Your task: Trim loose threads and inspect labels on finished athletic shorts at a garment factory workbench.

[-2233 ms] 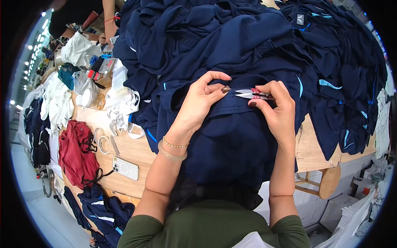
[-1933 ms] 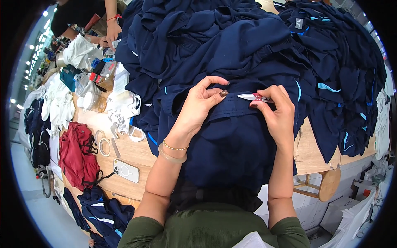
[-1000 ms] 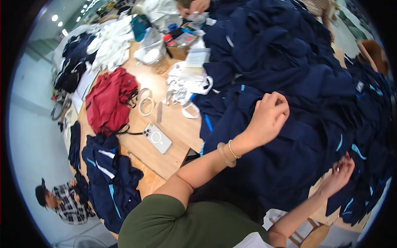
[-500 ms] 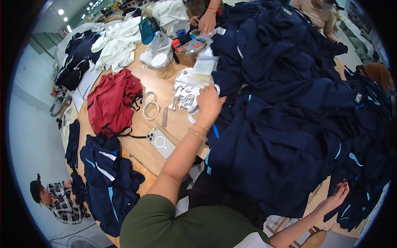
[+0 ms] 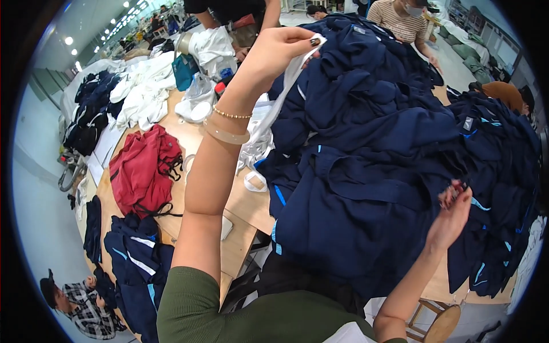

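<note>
- While the left arm cut across my view of the table, I could make out a clear plastic bag beyond it, crumpled and slack, whose contents I could not tell apart.
- Just beside the bag I saw a round white lid, with whatever sat under it hidden from me; a teal bag stood behind, and its inside did not show either.
- Close to the left forearm I caught a red cap, the thing it closed being mostly covered.
- Navy garments made a soft, deeply creased mound across the pale wood-grained boards, with narrow light-blue trim along some edges.
- Off to the left lay a crumpled dark-red garment with thin black cords, and between it and the navy cloth I saw a tangled white heap of bands.
- I had the left hand raised above the cloth, its thumb and forefinger pinched together on the end of a white strip.
- Flat and thin, the strip slanted down from those fingertips, past the wrist, toward the heap; whether the two joined, I could not tell.
- I had the right hand lower, over the right side of the navy garments, well apart from the strip. Its fingers were partly curled and blurred, so I could not tell whether they held anything.
</note>
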### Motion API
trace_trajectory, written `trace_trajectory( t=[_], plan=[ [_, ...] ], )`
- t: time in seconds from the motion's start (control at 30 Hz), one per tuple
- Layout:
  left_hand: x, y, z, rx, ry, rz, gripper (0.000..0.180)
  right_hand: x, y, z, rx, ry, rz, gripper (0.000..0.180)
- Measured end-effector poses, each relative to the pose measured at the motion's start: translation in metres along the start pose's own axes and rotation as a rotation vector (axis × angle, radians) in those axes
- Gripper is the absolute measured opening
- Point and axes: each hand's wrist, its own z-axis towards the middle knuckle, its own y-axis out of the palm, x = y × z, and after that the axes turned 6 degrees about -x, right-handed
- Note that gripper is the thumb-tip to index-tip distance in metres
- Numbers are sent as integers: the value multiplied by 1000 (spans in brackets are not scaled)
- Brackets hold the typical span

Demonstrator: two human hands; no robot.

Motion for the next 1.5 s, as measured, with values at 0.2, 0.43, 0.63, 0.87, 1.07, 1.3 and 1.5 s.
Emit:
trace_trajectory(
  t=[0.2,0.43,0.63,0.87,1.07,1.3,1.5],
  plan=[
    [35,33,21,-432,-76,72,22,11,84,67,-330,263,154,18],
    [37,21,22,-457,-48,309,29,24,155,102,-718,539,499,15],
    [-10,-61,-8,-473,-191,202,30,49,69,172,-259,376,247,11],
    [-75,-127,-15,-348,-361,-48,26,86,-66,224,92,377,246,12],
    [-109,-134,-11,-303,-386,-96,24,81,-123,238,261,290,99,20],
    [-137,-147,-9,-218,-410,-18,20,59,-210,267,396,168,-64,18],
    [-132,-108,12,-285,-277,222,19,30,-240,273,346,-138,-802,25]
  ],
)
